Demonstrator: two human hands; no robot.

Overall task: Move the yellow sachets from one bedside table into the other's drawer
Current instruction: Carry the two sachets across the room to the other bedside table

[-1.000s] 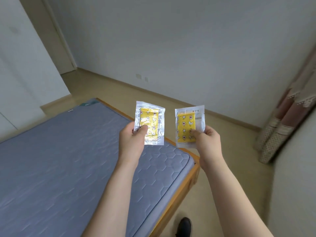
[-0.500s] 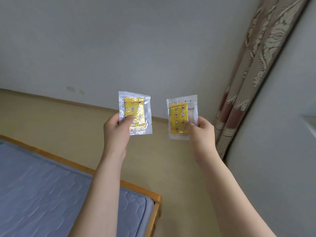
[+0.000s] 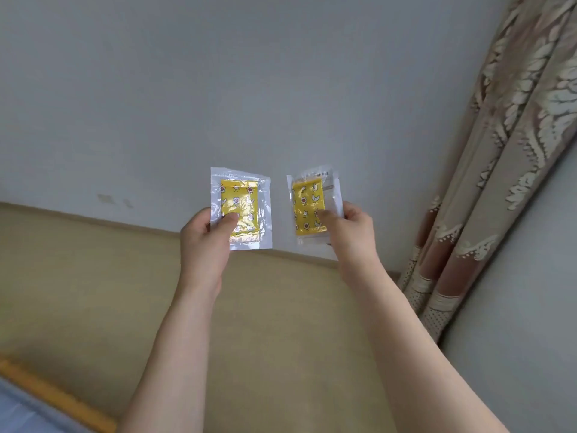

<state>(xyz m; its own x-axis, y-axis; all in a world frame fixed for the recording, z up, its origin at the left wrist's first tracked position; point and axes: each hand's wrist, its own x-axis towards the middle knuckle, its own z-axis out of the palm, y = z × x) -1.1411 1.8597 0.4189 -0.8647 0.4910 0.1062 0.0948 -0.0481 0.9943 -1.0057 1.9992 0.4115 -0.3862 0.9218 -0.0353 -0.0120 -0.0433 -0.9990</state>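
Two yellow sachets in clear wrappers are held up in front of me. My left hand point(image 3: 206, 242) pinches the left sachet point(image 3: 242, 198) at its lower left corner, thumb on the front. My right hand point(image 3: 351, 235) pinches the right sachet point(image 3: 307, 198) at its lower right side. Both sachets stand upright and apart, in front of a grey wall. No bedside table or drawer is in view.
A patterned curtain point(image 3: 487, 170) hangs at the right beside a grey wall. Tan floor point(image 3: 93, 292) spreads below. The bed's wooden frame corner point(image 3: 53, 398) and blue mattress edge show at the bottom left.
The view has swung right, away from the bed toward the wall and curtain. Both hands keep holding the sachets in the same way.
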